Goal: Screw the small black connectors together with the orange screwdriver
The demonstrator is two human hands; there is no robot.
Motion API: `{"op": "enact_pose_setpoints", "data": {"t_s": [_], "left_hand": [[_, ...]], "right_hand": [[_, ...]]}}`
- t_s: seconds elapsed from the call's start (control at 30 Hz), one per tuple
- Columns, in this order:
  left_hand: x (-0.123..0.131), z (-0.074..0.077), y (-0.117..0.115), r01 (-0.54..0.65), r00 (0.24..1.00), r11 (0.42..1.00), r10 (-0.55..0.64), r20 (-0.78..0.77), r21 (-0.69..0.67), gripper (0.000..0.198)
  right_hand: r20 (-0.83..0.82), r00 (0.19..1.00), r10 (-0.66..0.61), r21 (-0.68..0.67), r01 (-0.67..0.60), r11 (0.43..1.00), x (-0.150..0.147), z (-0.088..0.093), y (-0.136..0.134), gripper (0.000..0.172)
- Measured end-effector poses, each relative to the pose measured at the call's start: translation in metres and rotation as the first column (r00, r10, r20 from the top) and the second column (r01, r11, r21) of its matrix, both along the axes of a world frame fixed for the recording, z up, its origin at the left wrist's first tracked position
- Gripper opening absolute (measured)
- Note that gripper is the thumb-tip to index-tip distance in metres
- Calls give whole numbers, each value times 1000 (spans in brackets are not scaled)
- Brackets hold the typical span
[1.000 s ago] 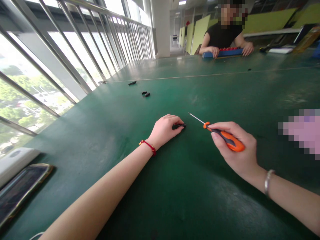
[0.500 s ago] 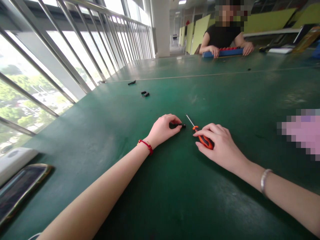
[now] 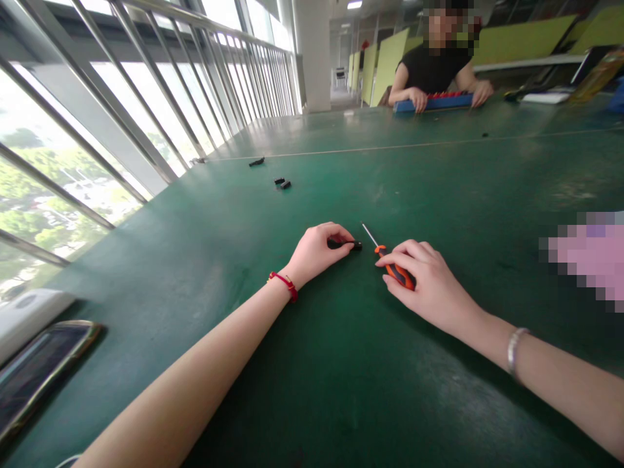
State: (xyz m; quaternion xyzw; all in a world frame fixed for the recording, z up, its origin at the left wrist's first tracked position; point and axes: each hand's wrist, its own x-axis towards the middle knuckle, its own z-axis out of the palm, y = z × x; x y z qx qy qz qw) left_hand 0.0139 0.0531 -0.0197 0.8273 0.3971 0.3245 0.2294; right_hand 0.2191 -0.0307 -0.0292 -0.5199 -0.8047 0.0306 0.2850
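Observation:
My left hand [image 3: 324, 247], with a red bracelet at the wrist, rests on the green table, thumb and fingers closed round a small black part [image 3: 357, 246]. Most of that part is hidden by the fingers; its short end sticks out to the right. Just right of it, my right hand [image 3: 424, 273] loosely holds a screwdriver [image 3: 400, 276] with an orange and black handle. The index finger crosses over the handle and the thumb is beside it. The thin metal shaft points away and to the left, its tip apart from the black part.
Small black pieces [image 3: 283, 184] and another black piece [image 3: 257, 162] lie farther back on the table [image 3: 312, 364]. A phone [image 3: 43, 367] and a white box [image 3: 34, 315] are at the left edge, by a metal railing [image 3: 160, 84]. Across sits a person [image 3: 433, 68] holding a blue tray [image 3: 448, 102].

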Motion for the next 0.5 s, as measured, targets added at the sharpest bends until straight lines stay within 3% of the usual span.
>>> {"op": "enact_pose_setpoints", "data": {"t_s": [0.23,0.37,0.5], "left_hand": [[0,5,2,-19,996,999,21,81,-33,16],[0,20,1,-34,991,999,38,125,-38,20],[-3,37,-17,18,996,998,-12,83,-62,17]], "right_hand": [[-2,1000,3,-4,-3,1000,0,0,1,19],[-13,1000,0,-1,-1,1000,0,-1,1,19],[-26,1000,-16,26,16,1000,-2,-1,0,24]]}}
